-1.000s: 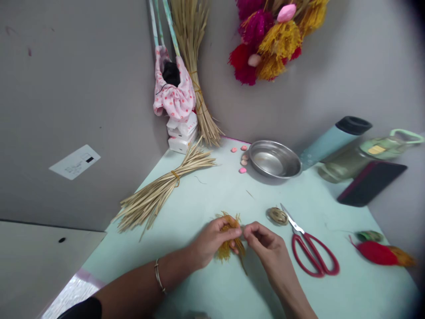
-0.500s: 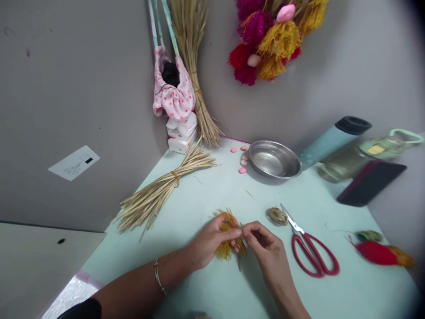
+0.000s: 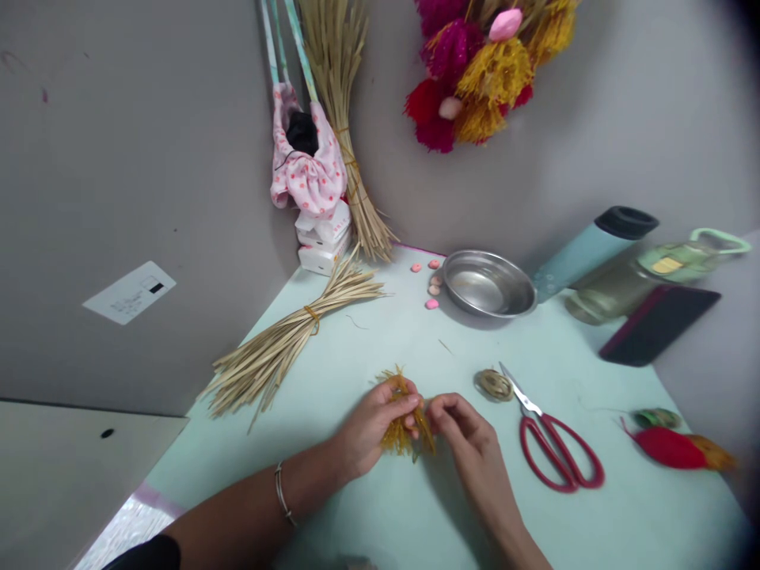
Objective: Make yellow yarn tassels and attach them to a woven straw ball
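Yellow-gold fringed fibre hangs above the pale green tabletop, gripped in my left hand, whose thumb and fingers are pressed together around it. Close on its right is my right hand, thumb and index finger pinched at the edge of the fringe; what the fingertips hold is too small to make out. A thin greenish strand end dangles below the fringe. Right of my hands lie a small coil of dry strands and scissors with red handles, blades slightly apart.
A tied straw bundle lies at the left. Toward the back are a metal bowl, pink beads, white boxes and bottles. A dark phone and red-yellow tassel are at the right.
The fringe is turned slightly in my left hand, and the strand end below it has shifted left. My right hand has moved slightly left. The whole view has shifted a little.
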`<state>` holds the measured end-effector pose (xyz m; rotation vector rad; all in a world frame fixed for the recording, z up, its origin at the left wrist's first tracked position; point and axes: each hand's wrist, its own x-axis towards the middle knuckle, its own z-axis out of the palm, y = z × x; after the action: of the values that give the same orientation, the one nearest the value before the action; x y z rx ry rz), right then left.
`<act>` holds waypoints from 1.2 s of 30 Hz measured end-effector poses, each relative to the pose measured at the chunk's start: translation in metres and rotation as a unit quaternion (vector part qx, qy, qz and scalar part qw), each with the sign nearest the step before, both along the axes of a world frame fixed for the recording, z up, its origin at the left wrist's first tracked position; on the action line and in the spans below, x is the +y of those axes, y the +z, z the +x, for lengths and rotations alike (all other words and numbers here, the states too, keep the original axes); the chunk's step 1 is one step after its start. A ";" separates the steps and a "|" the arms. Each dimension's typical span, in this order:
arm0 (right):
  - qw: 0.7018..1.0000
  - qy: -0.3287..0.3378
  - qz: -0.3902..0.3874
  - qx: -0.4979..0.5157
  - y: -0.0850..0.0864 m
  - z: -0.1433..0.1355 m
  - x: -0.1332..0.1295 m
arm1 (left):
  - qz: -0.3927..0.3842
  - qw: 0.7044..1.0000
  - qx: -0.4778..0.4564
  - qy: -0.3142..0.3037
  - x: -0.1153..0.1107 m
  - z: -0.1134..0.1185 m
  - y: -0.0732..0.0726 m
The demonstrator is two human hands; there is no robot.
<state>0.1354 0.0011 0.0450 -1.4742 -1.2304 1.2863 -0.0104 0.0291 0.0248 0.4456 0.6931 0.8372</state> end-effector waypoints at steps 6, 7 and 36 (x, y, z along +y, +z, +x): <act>0.998 0.050 0.009 -0.031 0.005 0.007 0.002 | 0.098 0.988 0.121 0.001 -0.004 0.003 -0.001; 0.998 0.060 0.003 -0.032 0.005 0.008 0.002 | 0.111 0.985 0.132 -0.005 -0.004 0.003 -0.002; 0.797 0.064 0.233 -0.553 -0.026 0.043 0.008 | 0.103 0.986 0.131 0.012 0.000 0.001 0.001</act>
<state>0.1787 0.0087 0.0193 -1.7813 -2.1975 -0.0138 -0.0091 0.0288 0.0258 0.7445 0.8587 0.8867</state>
